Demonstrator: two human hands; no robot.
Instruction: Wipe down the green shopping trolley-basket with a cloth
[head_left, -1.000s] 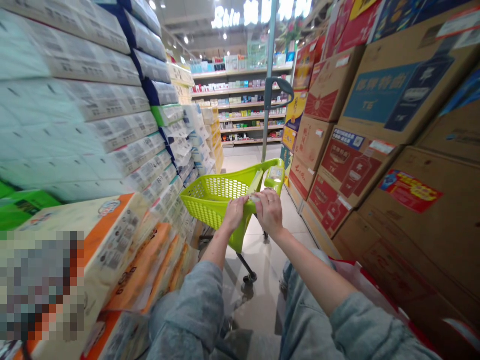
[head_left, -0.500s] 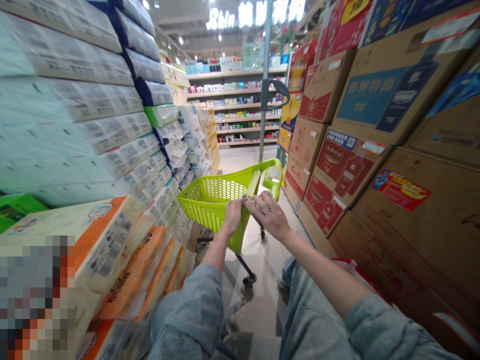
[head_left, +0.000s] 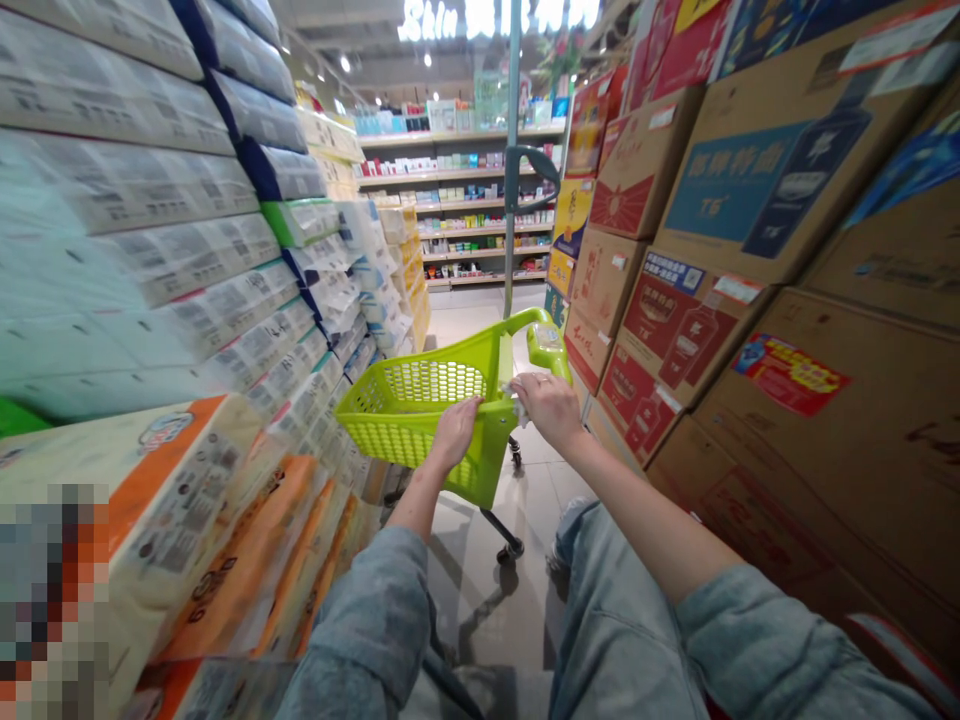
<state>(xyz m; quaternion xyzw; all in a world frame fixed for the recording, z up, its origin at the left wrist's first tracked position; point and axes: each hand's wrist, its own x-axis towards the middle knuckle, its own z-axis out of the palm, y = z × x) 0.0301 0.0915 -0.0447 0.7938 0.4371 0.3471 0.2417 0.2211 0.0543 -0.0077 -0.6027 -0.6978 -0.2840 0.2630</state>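
Two bare hands head our list. Left hand (head_left: 454, 432): fingers curled over the edge of a lime-green plastic shopping basket (head_left: 382, 430), gripping it lightly as far as we can tell. Right hand (head_left: 551, 408): closed on a small crumpled pale packet (head_left: 516, 402), grasped at the fingertips just above the basket's inner edge; we cannot read what the packet is.

The basket sits on a wheeled frame with a black caster (head_left: 510, 549) and a tall metal pole (head_left: 512, 200) topped by a grey handle (head_left: 532, 165), over a tiled floor (head_left: 480, 620). To the left we count stacked plastic-wrapped tissue packs (head_left: 150, 250) and orange-banded tissue packs (head_left: 225, 560). To the right stand printed cardboard cartons (head_left: 780, 180). Farther ahead run retail shelves (head_left: 465, 200) of small boxed goods.
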